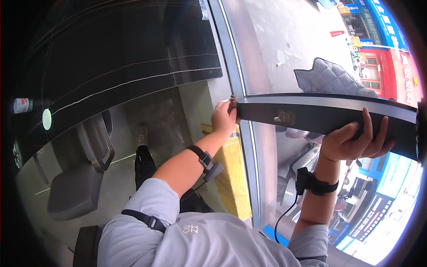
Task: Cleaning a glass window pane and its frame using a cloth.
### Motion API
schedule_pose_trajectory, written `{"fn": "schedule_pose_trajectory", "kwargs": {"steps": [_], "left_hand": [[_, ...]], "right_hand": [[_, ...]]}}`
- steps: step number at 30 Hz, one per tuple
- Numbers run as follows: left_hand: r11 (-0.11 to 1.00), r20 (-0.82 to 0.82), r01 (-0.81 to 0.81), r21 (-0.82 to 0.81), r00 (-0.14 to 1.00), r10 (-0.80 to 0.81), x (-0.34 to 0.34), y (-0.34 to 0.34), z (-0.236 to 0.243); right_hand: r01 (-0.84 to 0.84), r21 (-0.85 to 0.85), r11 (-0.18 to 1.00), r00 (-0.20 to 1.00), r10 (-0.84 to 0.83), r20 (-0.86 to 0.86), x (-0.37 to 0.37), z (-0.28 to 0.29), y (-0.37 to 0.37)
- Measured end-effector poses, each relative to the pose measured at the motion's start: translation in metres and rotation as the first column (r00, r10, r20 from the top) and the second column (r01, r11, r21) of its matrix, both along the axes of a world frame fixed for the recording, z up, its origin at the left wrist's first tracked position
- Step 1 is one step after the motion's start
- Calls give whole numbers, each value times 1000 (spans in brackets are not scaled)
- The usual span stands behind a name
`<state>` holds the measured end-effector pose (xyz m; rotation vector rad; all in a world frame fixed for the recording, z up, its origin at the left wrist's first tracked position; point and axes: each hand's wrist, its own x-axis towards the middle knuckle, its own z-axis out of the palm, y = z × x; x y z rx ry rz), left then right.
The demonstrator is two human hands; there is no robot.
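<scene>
A long dark panel (262, 112) with a pale upper strip and a small metal fitting (280, 117) spans the right half of the view. My left hand (224, 116) is closed at its left end, on a small brown object (233, 101) too unclear to name, beside the vertical metal frame (235, 62). My right hand (356, 140) lies against the panel's face near the right, fingers spread and touching it; I cannot tell whether it bears any weight.
A glossy black tabletop (115, 40) occupies the upper left, with grey chairs (71, 196) below it. A yellow mat (235, 173) lies along the frame. Right of the frame show grey quilted padding (329, 78), scooters and red and blue shopfronts.
</scene>
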<state>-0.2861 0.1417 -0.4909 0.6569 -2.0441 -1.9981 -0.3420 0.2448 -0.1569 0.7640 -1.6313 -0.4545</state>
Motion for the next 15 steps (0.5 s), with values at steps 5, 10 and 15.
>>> {"fn": "schedule_pose_trajectory", "kwargs": {"steps": [5, 10, 15], "left_hand": [[999, -113, -10, -34, 994, 6, -4, 8, 38], [903, -468, 429, 16, 801, -372, -24, -39, 122], [608, -559, 788, 95, 548, -622, -68, -82, 210]], "right_hand": [[21, -62, 998, 1000, -20, 16, 2, -2, 6], [55, -178, 982, 997, -43, 70, 11, -10, 4], [4, -267, 964, 993, 29, 118, 9, -20, 2]]}}
